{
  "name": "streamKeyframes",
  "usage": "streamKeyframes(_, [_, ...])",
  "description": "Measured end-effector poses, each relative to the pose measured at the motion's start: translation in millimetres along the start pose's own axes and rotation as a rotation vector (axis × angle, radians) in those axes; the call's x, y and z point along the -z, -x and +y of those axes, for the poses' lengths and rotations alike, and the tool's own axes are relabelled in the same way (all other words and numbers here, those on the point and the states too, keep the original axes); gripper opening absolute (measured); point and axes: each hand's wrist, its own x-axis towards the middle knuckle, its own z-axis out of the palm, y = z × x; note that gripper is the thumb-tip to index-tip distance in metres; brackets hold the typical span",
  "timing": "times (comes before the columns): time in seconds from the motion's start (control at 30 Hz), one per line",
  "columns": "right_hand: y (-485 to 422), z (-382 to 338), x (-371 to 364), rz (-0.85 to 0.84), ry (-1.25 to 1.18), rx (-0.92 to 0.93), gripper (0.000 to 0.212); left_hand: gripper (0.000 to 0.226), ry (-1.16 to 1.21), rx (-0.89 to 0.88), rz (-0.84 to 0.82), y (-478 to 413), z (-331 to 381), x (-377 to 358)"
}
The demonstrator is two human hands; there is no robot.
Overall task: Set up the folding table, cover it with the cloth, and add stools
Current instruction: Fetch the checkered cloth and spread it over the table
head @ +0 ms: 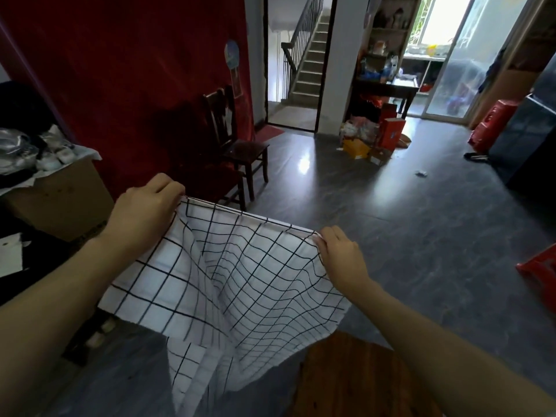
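A white cloth with a black grid (240,284) hangs in the air in front of me, still partly folded, its lower part drooping in pleats. My left hand (144,206) pinches its top edge at the left corner. My right hand (340,251) pinches the same edge at the right corner. A brown wooden table top (355,380) shows at the bottom right, below the cloth and partly hidden by it. Red plastic stools (493,121) are stacked at the far right, and another red stool (541,275) sits at the right edge.
Two dark wooden chairs (237,139) stand against the red wall. A cardboard box (60,200) with clutter is at the left. Boxes and bags (373,139) lie near a pillar. A dark cabinet (526,139) stands at the right. The grey floor is open in the middle.
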Motion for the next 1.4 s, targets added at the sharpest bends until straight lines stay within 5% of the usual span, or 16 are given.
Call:
streamKeyframes(0.3, [-38, 89, -26, -0.121, -0.007, 0.334, 0.016, 0.017, -0.117, -0.071, -0.193, -42, 3, -63])
streamKeyframes(0.63, [-81, 207, -33, -0.102, 0.151, 0.064, 0.038, 0.023, -0.124, -0.155, -0.216, -145, 75, -149])
streamKeyframes(1.0, [-110, 317, 30, -0.062, 0.239, -0.131, 0.007, 0.015, -0.094, -0.215, -0.119, -254, 167, -201])
streamKeyframes(1.4, [-108, 426, 105, -0.112, 0.412, -0.135, 0.021, 0.026, 0.030, -0.363, -0.019, -336, 274, -243])
